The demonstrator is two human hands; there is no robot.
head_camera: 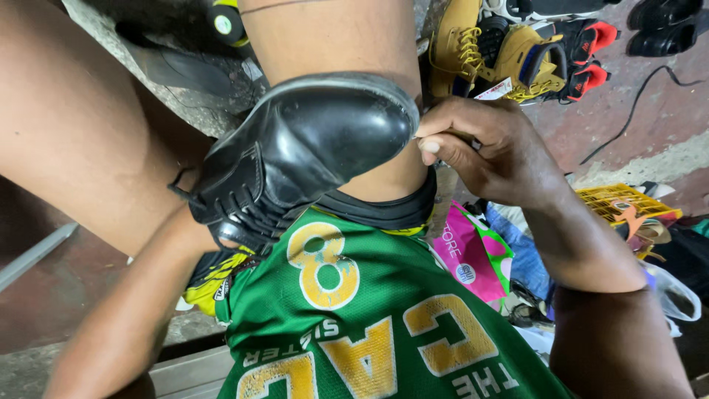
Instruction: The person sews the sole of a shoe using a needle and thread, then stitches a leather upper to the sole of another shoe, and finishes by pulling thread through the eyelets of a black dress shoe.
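A black leather shoe [310, 148] lies across my knee, toe pointing right and laces lower left. My left forearm runs up from the lower left, and its wrist [181, 233] ends at the shoe's opening; the hand itself is hidden in or behind the shoe. My right hand [487, 148] is at the toe's edge, thumb and fingers pinched on a thin pale strand [432, 135] right against the sole rim. I cannot tell whether the strand is a thread or a needle. Green shorts [369, 325] with yellow print cover my lap below.
Tan lace-up boots [473, 44], black-and-red sneakers [587, 55] and black shoes [665, 26] stand on the reddish floor at top right. A black cable [628, 111] trails there. A pink-and-green bag [473, 255], a yellow crate [617, 199] and a clear plastic bag [672, 295] lie at right.
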